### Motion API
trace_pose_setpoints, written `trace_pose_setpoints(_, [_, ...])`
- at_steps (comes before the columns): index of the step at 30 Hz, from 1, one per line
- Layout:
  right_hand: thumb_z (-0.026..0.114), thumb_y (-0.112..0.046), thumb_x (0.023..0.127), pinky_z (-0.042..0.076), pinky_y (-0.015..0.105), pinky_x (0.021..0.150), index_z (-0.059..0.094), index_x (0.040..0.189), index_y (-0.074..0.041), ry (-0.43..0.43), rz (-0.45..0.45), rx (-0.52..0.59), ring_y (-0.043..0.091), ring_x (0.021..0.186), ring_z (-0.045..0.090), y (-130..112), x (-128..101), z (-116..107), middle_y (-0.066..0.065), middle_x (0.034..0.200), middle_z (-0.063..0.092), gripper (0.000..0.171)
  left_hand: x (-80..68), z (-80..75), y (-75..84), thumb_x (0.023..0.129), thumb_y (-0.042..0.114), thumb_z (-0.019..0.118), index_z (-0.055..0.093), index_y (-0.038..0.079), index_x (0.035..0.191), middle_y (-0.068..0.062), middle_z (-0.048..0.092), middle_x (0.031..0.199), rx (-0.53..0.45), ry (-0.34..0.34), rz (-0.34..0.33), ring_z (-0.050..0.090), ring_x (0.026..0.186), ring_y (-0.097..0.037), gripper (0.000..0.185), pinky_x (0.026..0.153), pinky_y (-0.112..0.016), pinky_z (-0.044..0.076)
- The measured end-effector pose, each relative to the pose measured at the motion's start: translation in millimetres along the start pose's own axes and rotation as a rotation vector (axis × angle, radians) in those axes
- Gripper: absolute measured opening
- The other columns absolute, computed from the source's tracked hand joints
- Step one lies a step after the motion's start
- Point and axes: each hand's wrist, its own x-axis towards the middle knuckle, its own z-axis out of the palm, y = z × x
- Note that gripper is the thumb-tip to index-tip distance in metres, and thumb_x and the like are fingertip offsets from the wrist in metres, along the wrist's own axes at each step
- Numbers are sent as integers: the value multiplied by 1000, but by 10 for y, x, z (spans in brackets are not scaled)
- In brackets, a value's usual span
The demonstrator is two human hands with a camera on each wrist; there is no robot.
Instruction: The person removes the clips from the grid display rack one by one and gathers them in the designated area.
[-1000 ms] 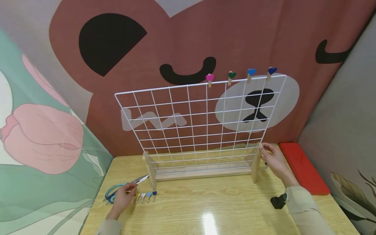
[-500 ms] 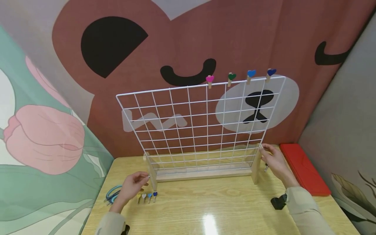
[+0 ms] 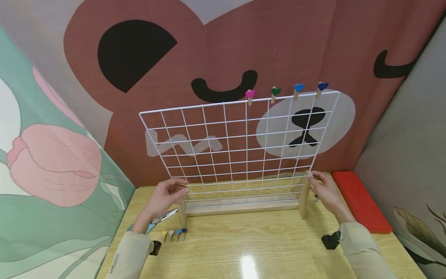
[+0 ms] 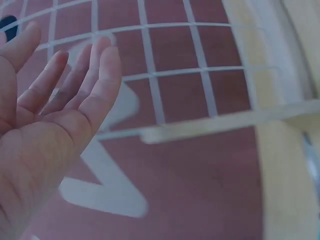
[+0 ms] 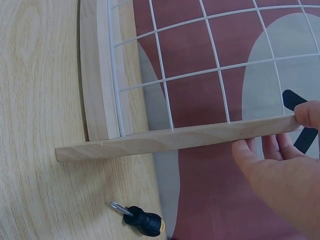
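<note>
Head view: a person's two hands frame a white wire grid panel point(image 3: 240, 147) standing in a wooden base point(image 3: 240, 207) on the desk point(image 3: 251, 248). The right hand point(image 3: 325, 192) grips the top of the base's right upright post point(image 3: 304, 197), fingers curled round it. The left hand point(image 3: 167, 195) reaches the panel's lower left corner with relaxed fingers; whether it touches the wire cannot be told here. Four heart clips point(image 3: 174, 233) and scissors point(image 3: 156, 221) lie just beneath the left wrist; four more clips point(image 3: 285, 91) sit on the panel's top wire.

Left wrist view: the left hand point(image 4: 45, 125) is spread flat, fingers straight, just short of the grid point(image 4: 165, 75), holding nothing.

Right wrist view: the right hand point(image 5: 280, 170) pinches the post's end point(image 5: 175, 140); a small screwdriver point(image 5: 140, 220) lies below it.

Steadying the frame would best be done by grasping both posts low, level, before shifting it.
</note>
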Motion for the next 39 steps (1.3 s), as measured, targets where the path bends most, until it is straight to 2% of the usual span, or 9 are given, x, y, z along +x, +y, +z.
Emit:
trace_pose_setpoints(6, [41, -30, 103, 45, 12, 82, 34, 137, 12, 2, 0, -2, -11, 94, 43, 27, 8, 18, 25, 133, 38, 54, 173, -46, 406, 90, 19, 69, 64, 5, 116, -9, 68, 102, 139, -20, 106, 67, 87, -20, 30, 70, -34, 56])
trace_pose_setpoints(11, [41, -28, 103, 46, 14, 83, 33, 138, 13, -9, 1, 10, -12, 94, 43, -2, 6, 36, 26, 134, 38, 54, 285, -213, 824, 89, 20, 70, 64, 4, 116, -7, 68, 103, 267, -23, 172, 66, 89, -18, 32, 73, -28, 53])
trace_pose_setpoints(15, [41, -28, 103, 46, 12, 81, 33, 137, 14, 2, -10, 9, -13, 92, 43, -16, 3, 15, 26, 132, 38, 54, 399, -322, 1190, 90, 17, 68, 65, 5, 114, -6, 67, 100, 326, 7, 253, 64, 87, -17, 27, 72, -30, 52])
trace_pose_setpoints(19, [41, -28, 103, 46, 12, 81, 34, 136, 14, 0, -17, 7, -14, 92, 43, 6, 9, -4, 26, 132, 39, 54, 512, -320, 1484, 88, 15, 70, 65, 5, 114, -7, 67, 103, 366, 20, 325, 62, 89, -16, 28, 74, -34, 51])
trace_pose_setpoints(23, [41, -29, 103, 46, 13, 82, 34, 137, 13, -8, -7, -2, -12, 94, 43, 13, 23, -10, 25, 133, 38, 54, 596, -263, 1714, 86, 15, 73, 66, 4, 114, -8, 68, 103, 398, 33, 395, 62, 89, -15, 31, 75, -32, 51])
trace_pose_setpoints(28, [39, -33, 103, 46, 12, 82, 32, 140, 11, -16, 7, -24, -6, 100, 43, -11, 46, -17, 25, 137, 36, 57, 677, -198, 1986, 86, 17, 74, 66, 7, 113, -3, 68, 99, 412, 52, 460, 63, 82, -11, 31, 66, -28, 50])
trace_pose_setpoints(32, [39, -31, 104, 45, 11, 81, 32, 139, 11, -15, -2, -10, -5, 100, 44, -7, 59, -17, 24, 135, 36, 56, 753, -151, 2166, 85, 17, 74, 67, 8, 111, -2, 68, 99, 400, 75, 486, 63, 81, -8, 29, 66, -26, 50])
trace_pose_setpoints(35, [39, -29, 104, 45, 11, 80, 32, 138, 13, -16, -14, -6, -6, 98, 43, 13, 62, -11, 24, 132, 37, 54, 823, -125, 2269, 84, 18, 75, 68, 8, 109, -2, 68, 98, 397, 103, 494, 63, 82, -9, 28, 73, -26, 50])
trace_pose_setpoints(39, [39, -30, 104, 45, 11, 81, 32, 138, 13, -19, -11, -4, -7, 97, 43, 33, 50, -4, 24, 133, 37, 55, 930, -120, 2378, 83, 19, 76, 67, 7, 109, -4, 68, 100, 394, 97, 468, 64, 86, -11, 30, 80, -28, 49])
